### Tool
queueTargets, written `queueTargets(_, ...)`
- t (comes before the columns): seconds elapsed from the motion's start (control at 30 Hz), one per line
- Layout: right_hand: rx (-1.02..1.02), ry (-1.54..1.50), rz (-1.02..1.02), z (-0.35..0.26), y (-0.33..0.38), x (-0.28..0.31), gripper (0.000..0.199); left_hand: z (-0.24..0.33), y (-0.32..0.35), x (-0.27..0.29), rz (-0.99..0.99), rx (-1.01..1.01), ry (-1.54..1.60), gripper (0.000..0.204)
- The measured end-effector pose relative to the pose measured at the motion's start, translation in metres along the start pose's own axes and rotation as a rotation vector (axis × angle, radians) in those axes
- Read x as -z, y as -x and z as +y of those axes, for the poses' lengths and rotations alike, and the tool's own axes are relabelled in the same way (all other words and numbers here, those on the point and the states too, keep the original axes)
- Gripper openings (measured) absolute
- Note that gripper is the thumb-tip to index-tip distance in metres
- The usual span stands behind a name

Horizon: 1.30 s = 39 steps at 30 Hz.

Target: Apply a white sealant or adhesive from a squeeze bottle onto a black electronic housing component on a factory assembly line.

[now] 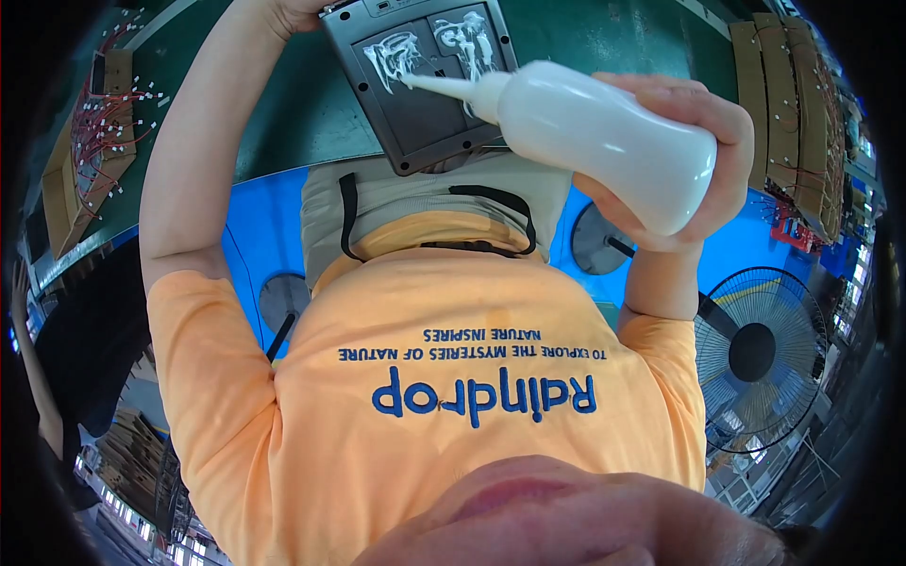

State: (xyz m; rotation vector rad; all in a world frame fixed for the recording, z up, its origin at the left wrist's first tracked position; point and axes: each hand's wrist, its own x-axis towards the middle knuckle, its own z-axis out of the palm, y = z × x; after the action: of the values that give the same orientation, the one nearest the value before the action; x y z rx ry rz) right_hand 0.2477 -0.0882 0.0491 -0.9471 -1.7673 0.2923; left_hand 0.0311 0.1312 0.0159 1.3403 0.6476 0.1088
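Observation:
My right hand (727,123) is wrapped around a white squeeze bottle (604,141), which lies tilted with its long thin nozzle pointing left. The nozzle's tip is at a patch of white paste (392,58) on a black device casing (415,123). A second smear of white paste (464,42) lies beside the first, on the neighbouring recessed panel. At the casing's upper left corner, my left hand (304,9) grips its edge; the fingers are mostly cut off by the top of the view. The casing's near end reaches over the table's edge.
A green table (274,113) spans the top of the view. Cardboard boxes with red wires (104,132) stand at the left, and more cardboard boxes (788,113) at the right. A black fan (752,353) stands at the lower right. Another person's arm (38,368) shows at far left.

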Motion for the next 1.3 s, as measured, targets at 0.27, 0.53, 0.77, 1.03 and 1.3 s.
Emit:
queueTargets(0.27,-0.047,0.023,-0.11,-0.01,-0.001,0.004,0.064,-0.002,-0.005,0.003,-0.025,0.017,-0.004,0.033)
queueTargets(0.53,-0.102,0.087,-0.099,-0.013,0.005,0.01,0.063,-0.01,-0.01,0.009,-0.035,0.002,-0.001,0.032)
queueTargets(0.77,-0.067,0.106,-0.086,-0.007,0.003,0.0,0.065,-0.006,-0.013,0.003,-0.01,0.025,-0.02,0.033)
queueTargets(1.03,-0.036,-0.059,-0.135,0.0,0.005,0.004,0.061,-0.001,-0.011,0.002,0.004,0.081,0.015,0.035)
queueTargets(1.3,-0.049,-0.038,-0.07,-0.002,0.011,0.006,0.056,-0.004,-0.013,0.006,-0.022,0.048,0.019,0.034)
